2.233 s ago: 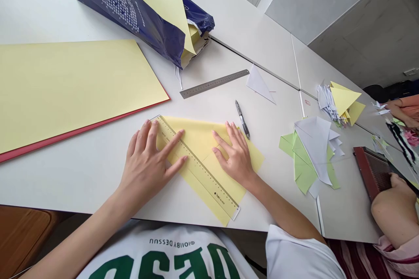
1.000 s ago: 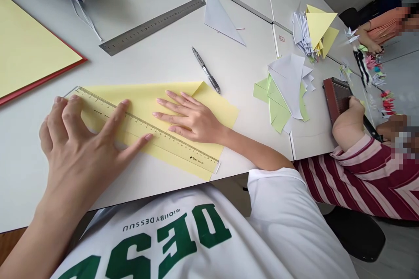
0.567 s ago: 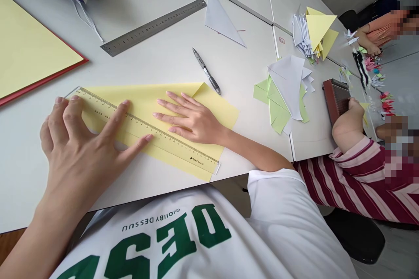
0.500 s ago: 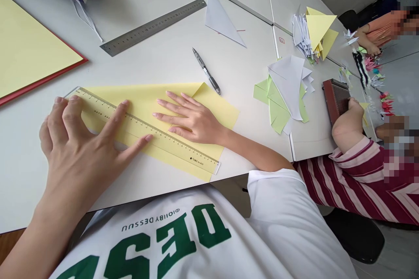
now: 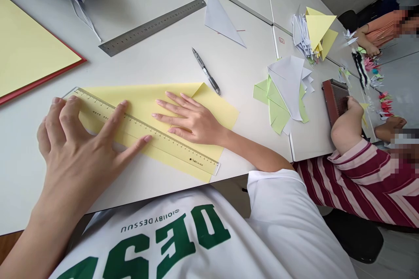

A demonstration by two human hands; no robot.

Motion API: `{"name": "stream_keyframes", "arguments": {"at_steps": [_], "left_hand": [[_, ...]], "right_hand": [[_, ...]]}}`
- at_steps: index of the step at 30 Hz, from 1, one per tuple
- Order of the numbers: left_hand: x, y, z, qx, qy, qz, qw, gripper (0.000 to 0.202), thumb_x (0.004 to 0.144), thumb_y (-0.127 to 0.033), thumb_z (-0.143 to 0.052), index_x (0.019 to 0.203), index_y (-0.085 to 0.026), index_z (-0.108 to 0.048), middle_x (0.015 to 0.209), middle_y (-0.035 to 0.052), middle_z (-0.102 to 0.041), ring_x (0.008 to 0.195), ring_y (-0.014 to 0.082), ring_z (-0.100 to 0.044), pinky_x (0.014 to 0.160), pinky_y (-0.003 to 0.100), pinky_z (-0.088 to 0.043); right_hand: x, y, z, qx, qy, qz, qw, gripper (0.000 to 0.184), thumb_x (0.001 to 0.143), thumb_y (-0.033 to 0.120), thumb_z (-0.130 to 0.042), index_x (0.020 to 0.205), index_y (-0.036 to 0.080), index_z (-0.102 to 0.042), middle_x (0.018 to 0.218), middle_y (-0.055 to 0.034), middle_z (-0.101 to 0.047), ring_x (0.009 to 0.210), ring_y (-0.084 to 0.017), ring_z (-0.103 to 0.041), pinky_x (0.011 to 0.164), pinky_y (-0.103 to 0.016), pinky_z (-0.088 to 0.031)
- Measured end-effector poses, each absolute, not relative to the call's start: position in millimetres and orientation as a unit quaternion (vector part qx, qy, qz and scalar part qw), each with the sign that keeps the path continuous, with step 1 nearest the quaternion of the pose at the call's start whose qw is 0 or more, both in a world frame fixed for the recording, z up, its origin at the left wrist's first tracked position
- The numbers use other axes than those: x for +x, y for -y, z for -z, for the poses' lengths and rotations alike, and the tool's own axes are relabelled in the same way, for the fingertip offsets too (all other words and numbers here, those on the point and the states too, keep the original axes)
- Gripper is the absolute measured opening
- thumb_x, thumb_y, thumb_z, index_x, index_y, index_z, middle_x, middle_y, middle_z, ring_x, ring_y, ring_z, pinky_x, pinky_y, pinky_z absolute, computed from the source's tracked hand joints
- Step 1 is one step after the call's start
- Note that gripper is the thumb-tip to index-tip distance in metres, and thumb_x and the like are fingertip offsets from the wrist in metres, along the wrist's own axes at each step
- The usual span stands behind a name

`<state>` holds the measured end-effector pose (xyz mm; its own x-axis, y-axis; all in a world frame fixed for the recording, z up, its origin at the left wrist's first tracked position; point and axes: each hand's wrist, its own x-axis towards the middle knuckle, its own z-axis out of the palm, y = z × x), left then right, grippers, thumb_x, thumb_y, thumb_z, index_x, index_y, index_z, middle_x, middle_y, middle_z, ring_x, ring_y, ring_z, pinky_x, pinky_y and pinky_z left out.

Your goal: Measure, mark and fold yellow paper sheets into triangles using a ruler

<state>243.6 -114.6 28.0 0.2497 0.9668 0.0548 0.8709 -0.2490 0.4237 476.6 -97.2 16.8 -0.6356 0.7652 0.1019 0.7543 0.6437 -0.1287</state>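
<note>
A folded pale yellow sheet (image 5: 216, 109) lies on the white table (image 5: 170, 65) in front of me. A clear plastic ruler (image 5: 170, 146) runs slantwise across it. My left hand (image 5: 78, 148) presses the ruler's left end with its fingers spread. My right hand (image 5: 190, 117) lies flat on the sheet just above the ruler, fingers stretched out towards the left. Neither hand holds anything.
A steel ruler (image 5: 152, 27), a pen (image 5: 206, 71) and a white paper triangle (image 5: 219, 17) lie further back. A yellow pad with a red edge (image 5: 29, 59) is at the left. Green and white paper pieces (image 5: 284, 91) and a stack of folded papers (image 5: 312, 30) sit right, near a person in a striped sleeve (image 5: 366, 174).
Since 2.2 s ago my view swung right and down. In the last second both hands have stayed on ruler and sheet; my left hand crept slightly leftward. The neighbour's hand shifted a little.
</note>
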Motion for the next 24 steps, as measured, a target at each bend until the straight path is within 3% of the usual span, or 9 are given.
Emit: {"name": "stream_keyframes", "arguments": {"at_steps": [4, 9, 14, 24], "left_hand": [[243.3, 114.0, -25.1, 0.776, -0.59, -0.163, 0.151, 0.074, 0.089, -0.074, -0.031, 0.147, -0.029, -0.041, 0.16, 0.008, -0.008, 0.15, 0.0409, -0.002, 0.12, 0.061, -0.007], [239.6, 112.2, -18.2, 0.785, -0.573, -0.196, 0.132, 0.071, 0.091, -0.077, -0.02, 0.146, -0.035, -0.037, 0.161, -0.0072, -0.003, 0.146, 0.0469, -0.007, 0.111, 0.07, -0.016], [231.4, 115.1, -11.9, 0.791, -0.59, -0.147, 0.073, 0.066, 0.09, -0.064, -0.047, 0.146, -0.03, -0.042, 0.16, 0.0127, -0.012, 0.148, 0.0432, -0.014, 0.118, 0.064, -0.02], [221.1, 121.3, 1.4, 0.794, -0.583, -0.168, 0.028, 0.072, 0.084, -0.068, -0.054, 0.147, -0.036, -0.039, 0.158, 0.0158, -0.018, 0.147, 0.0423, -0.019, 0.116, 0.059, -0.024]], "right_hand": [[477.1, 96.9, -16.3, -0.417, 0.905, -0.035, 0.081, 0.041, 0.104, 0.038, -0.039, 0.143, 0.028, -0.048, 0.155, 0.0021, -0.04, 0.151, -0.017, -0.02, 0.124, -0.038, -0.018], [476.5, 97.9, -12.7, -0.412, 0.904, -0.048, 0.099, 0.041, 0.104, 0.037, -0.038, 0.142, 0.027, -0.05, 0.155, 0.002, -0.04, 0.151, -0.017, -0.018, 0.124, -0.04, -0.02], [473.2, 101.5, -7.3, -0.402, 0.902, -0.054, 0.148, 0.039, 0.102, 0.035, -0.041, 0.137, 0.025, -0.056, 0.151, -0.0002, -0.045, 0.15, -0.019, -0.022, 0.123, -0.042, -0.027], [468.0, 108.2, -1.5, -0.384, 0.906, -0.058, 0.167, 0.04, 0.1, 0.031, -0.047, 0.138, 0.024, -0.056, 0.15, -0.0011, -0.046, 0.148, -0.024, -0.029, 0.118, -0.049, -0.036]]}}
